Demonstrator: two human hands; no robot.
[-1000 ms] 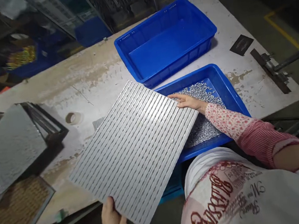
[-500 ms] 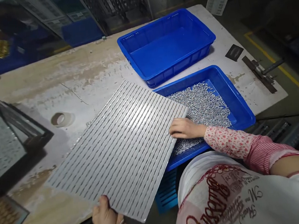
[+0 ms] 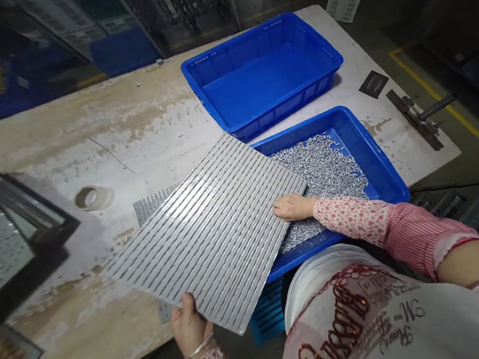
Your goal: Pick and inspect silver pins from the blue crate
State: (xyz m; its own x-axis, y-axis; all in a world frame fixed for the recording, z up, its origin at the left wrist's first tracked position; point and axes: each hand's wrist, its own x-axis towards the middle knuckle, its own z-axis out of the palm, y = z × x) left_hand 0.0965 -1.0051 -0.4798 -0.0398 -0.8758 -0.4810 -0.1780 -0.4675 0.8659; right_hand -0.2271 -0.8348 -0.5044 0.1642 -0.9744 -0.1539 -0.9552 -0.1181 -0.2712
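Between my hands is a flat silvery-white ridged board with rows of dark slots or small pieces along it. My left hand grips its near lower edge, thumb on top and fingers underneath. On its right edge, my right hand is closed, fingers hidden in part below. The board's right corner overhangs a blue tray of small silver spindle-shaped pieces. Another ridged board lies on the table, mostly covered by the held one.
A deeper blue bin stands behind the tray. On the worktable are a tape roll, a stack of framed panels at left, a dark square card, and a metal clamp fixture by the right edge.
Both hands still hold the board. Its left end and my left hand have shifted right and up in view, uncovering more of the board underneath.
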